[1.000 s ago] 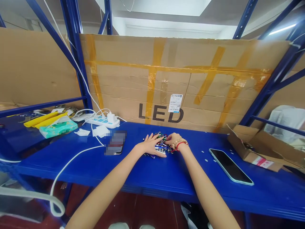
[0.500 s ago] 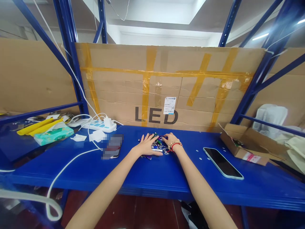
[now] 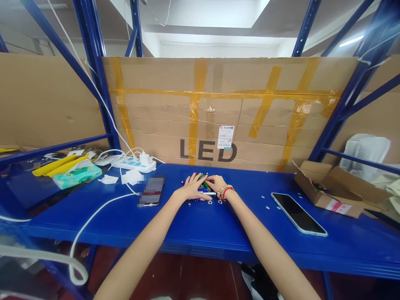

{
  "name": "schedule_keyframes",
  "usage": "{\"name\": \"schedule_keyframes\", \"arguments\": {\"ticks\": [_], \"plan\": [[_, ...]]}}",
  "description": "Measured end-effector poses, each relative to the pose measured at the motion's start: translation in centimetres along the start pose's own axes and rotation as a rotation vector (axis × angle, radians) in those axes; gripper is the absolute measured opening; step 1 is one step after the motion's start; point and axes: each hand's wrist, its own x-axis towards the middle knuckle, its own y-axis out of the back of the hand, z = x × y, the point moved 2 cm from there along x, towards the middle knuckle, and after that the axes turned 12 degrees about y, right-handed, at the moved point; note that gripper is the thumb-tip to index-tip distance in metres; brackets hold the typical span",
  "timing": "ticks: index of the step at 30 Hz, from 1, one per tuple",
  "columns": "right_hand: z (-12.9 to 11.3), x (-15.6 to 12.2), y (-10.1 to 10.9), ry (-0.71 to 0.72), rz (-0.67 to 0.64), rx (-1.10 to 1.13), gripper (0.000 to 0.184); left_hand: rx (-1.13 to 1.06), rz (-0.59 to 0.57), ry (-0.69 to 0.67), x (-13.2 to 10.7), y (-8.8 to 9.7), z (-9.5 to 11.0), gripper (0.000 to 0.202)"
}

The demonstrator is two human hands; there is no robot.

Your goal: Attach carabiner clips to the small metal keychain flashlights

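Observation:
A small pile of shiny metallic pieces (image 3: 204,190) in green, blue, purple and silver lies on the blue shelf top (image 3: 215,229); some have small metal clasps, and their exact kind is too small to tell. Over its left side rests my left hand (image 3: 193,188), open, fingers spread, thumb beside a silver-white stick-like piece (image 3: 208,193). My right hand (image 3: 216,183), with a bead bracelet (image 3: 225,191) and a red cord at its wrist, has its fingers bent together at the pile's right side, by a green piece. What its fingertips hold is hidden.
A dark phone (image 3: 153,190), crumpled tissues (image 3: 133,177) and a white power strip (image 3: 134,163) lie to the left. On the right are a light-cased phone (image 3: 298,214) and an open cardboard box (image 3: 333,189). A tall cardboard panel (image 3: 162,112) stands behind.
My right hand has moved left into the pile, its fingers drawing together beside my left hand. Some pieces have shifted. The view has turned slightly left.

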Motion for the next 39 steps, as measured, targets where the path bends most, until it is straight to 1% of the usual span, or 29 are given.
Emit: {"name": "schedule_keyframes", "arguments": {"ticks": [3,5,7,8,11,13,15,17,19,21,26,29,32,34,37,39], "plan": [[-0.4,-0.3,0.7,-0.008,0.042,0.005,0.02,-0.009,0.041,-0.019,0.0,0.1,0.3,0.095],[-0.2,-0.7,1.6,-0.067,0.098,-0.02,0.023,-0.01,0.066,-0.047,-0.4,0.1,0.9,0.093],[0.4,-1.0,2.5,-0.157,0.158,-0.051,0.025,-0.018,0.085,-0.116,-1.0,-0.1,2.2,0.09],[0.7,-1.2,2.9,-0.205,0.183,-0.063,0.026,-0.027,0.095,-0.178,-1.4,-0.4,3.0,0.087],[1.8,-1.6,4.0,-0.339,0.23,-0.074,0.027,-0.06,0.125,-0.347,-2.2,-1.7,5.4,0.087],[2.5,-1.8,4.4,-0.419,0.25,-0.069,0.027,-0.034,0.117,-0.399,-2.3,-2.8,6.4,0.09],[3.0,-1.9,4.7,-0.48,0.267,-0.06,0.027,0.034,0.088,-0.387,-1.9,-3.6,6.5,0.083],[3.3,-1.9,4.7,-0.512,0.28,-0.044,0.027,0.124,0.067,-0.338,-1.3,-4.0,6.0,0.066],[3.3,-1.8,4.6,-0.523,0.279,-0.025,0.027,0.187,0.069,-0.291,-0.6,-4.0,5.3,0.05],[3.2,-1.8,4.4,-0.525,0.267,-0.009,0.026,0.207,0.084,-0.253,0.1,-3.7,4.5,0.042],[3.1,-1.9,3.8,-0.527,0.209,0.015,0.023,0.191,0.152,-0.14,1.4,-2.7,2.3,0.039],[3.2,-2.0,3.5,-0.516,0.141,0.047,0.021,0.17,0.187,-0.096,1.7,-2.3,1.3,0.036],[3.0,-2.0,3.2,-0.483,0.063,0.1,0.024,0.134,0.214,-0.074,1.4,-1.6,0.9,0.034],[2.8,-2.0,3.1,-0.46,0.032,0.135,0.022,0.097,0.241,-0.061,0.8,-0.5,0.9,0.038],[2.7,-2.2,3.4,-0.455,0.025,0.171,0.017,0.019,0.298,-0.012,-0.6,2.1,0.7,0.051],[2.7,-2.6,4.0,-0.483,0.029,0.18,0.014,-0.041,0.298,0.032,-1.5,3.8,0.1,0.05]]}}
